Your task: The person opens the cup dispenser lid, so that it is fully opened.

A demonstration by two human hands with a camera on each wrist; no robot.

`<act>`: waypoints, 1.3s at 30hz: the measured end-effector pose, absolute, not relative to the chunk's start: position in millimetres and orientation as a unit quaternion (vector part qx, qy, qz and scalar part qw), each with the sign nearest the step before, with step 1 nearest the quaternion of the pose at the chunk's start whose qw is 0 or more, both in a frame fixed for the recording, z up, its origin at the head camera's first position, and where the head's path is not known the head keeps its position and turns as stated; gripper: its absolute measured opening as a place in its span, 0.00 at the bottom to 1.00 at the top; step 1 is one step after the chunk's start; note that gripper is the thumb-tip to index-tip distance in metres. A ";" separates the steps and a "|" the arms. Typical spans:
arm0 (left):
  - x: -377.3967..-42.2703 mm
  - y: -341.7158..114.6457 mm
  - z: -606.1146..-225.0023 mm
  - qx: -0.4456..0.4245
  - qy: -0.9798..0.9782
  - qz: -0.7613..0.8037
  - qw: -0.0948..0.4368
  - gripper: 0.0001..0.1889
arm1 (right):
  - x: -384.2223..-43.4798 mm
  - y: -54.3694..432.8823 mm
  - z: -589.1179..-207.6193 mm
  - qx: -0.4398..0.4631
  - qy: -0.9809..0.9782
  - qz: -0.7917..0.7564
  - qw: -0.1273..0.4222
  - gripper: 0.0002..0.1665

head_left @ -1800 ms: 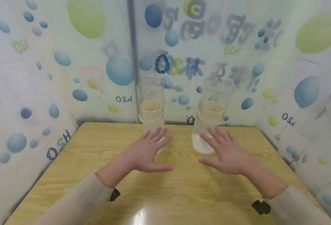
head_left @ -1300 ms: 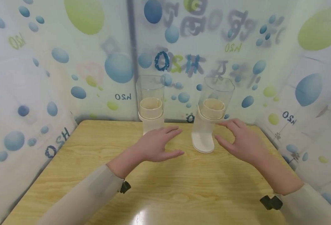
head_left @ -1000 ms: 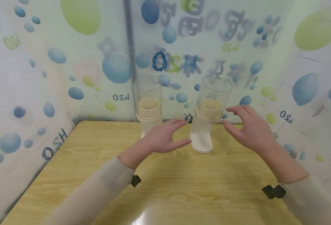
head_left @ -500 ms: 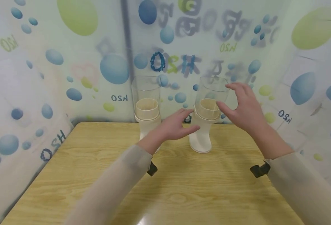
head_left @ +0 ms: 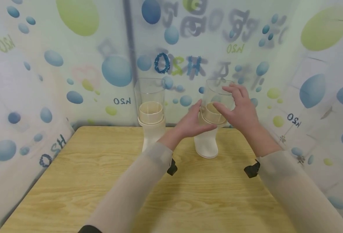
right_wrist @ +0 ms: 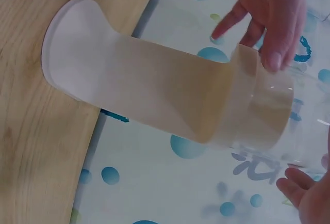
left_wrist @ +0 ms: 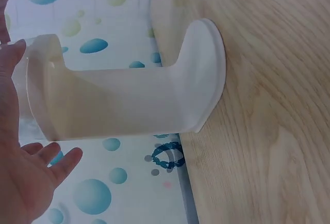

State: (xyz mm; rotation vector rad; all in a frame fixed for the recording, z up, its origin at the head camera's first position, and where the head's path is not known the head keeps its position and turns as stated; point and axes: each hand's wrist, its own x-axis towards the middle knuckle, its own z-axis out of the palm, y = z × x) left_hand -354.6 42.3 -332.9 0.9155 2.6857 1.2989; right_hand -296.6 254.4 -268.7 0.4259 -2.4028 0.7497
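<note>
Two cream stands, each with a round collar and a tall clear container, stand upright on the wooden table. Both hands are at the right-hand stand [head_left: 206,145]. My left hand [head_left: 190,124] is at the left of its collar [right_wrist: 240,95], thumb across the front and other fingers loosely spread beyond the side. Higher up, my right hand [head_left: 241,110] is at the right of the clear container [head_left: 213,87], fingers bent, thumb overlapping its front in the head view. In the right wrist view the right hand's fingertips [right_wrist: 294,185] show just beside the clear wall. Neither hand visibly squeezes it.
The left-hand stand [head_left: 152,132] is beside my left forearm, its base hidden behind the sleeve. The wooden table [head_left: 87,168] ends at a back wall panel [head_left: 101,48] printed with blue and green drops. Side panels [head_left: 320,129] close in both sides.
Both hands have moved from flat above the table to the right-hand stand. The left has gone right and up to the collar; the right has risen, then closed in leftward. The stands have not moved.
</note>
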 end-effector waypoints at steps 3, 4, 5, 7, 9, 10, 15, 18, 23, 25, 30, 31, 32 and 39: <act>-360.8 50.9 -331.7 0.287 0.848 0.446 0.005 0.71 | -301.6 250.7 -275.2 0.143 -0.890 0.306 0.306 0.40; -362.5 53.4 -331.9 0.284 0.843 0.457 0.008 0.73 | -303.3 249.4 -277.3 0.137 -0.888 0.309 0.312 0.41; -364.2 55.7 -332.1 0.282 0.838 0.467 0.009 0.74 | -304.6 247.9 -279.2 0.132 -0.885 0.314 0.317 0.42; -367.0 59.7 -333.3 0.280 0.829 0.484 0.016 0.76 | -307.4 245.3 -283.0 0.126 -0.879 0.324 0.325 0.42; -368.9 62.8 -334.8 0.275 0.826 0.491 0.021 0.76 | -309.5 243.3 -285.9 0.123 -0.876 0.328 0.332 0.43; -369.3 63.8 -335.2 0.273 0.827 0.491 0.020 0.76 | -310.3 242.4 -286.8 0.123 -0.874 0.330 0.335 0.43; -369.7 67.6 -336.5 0.259 0.835 0.485 -0.002 0.72 | -311.9 241.5 -288.1 0.130 -0.864 0.347 0.341 0.41; -368.4 71.1 -340.2 0.252 0.835 0.489 -0.023 0.72 | -313.0 243.1 -288.0 0.137 -0.858 0.361 0.339 0.41; -360.9 80.6 -351.5 0.228 0.837 0.491 -0.076 0.73 | -313.4 247.5 -290.1 0.145 -0.845 0.398 0.327 0.42; -357.6 84.1 -354.7 0.216 0.841 0.487 -0.093 0.73 | -313.4 247.9 -291.6 0.149 -0.838 0.413 0.324 0.43; -352.5 91.1 -359.5 0.194 0.850 0.474 -0.126 0.73 | -316.3 245.2 -297.2 0.147 -0.822 0.443 0.326 0.46; -351.6 92.2 -360.2 0.190 0.851 0.472 -0.131 0.73 | -317.0 244.5 -298.2 0.144 -0.819 0.448 0.328 0.47; -350.6 93.1 -360.6 0.186 0.852 0.470 -0.136 0.73 | -317.7 243.9 -299.2 0.140 -0.817 0.452 0.330 0.47; -342.8 97.1 -361.5 0.157 0.864 0.449 -0.167 0.72 | -314.4 240.3 -297.8 0.098 -0.822 0.469 0.307 0.50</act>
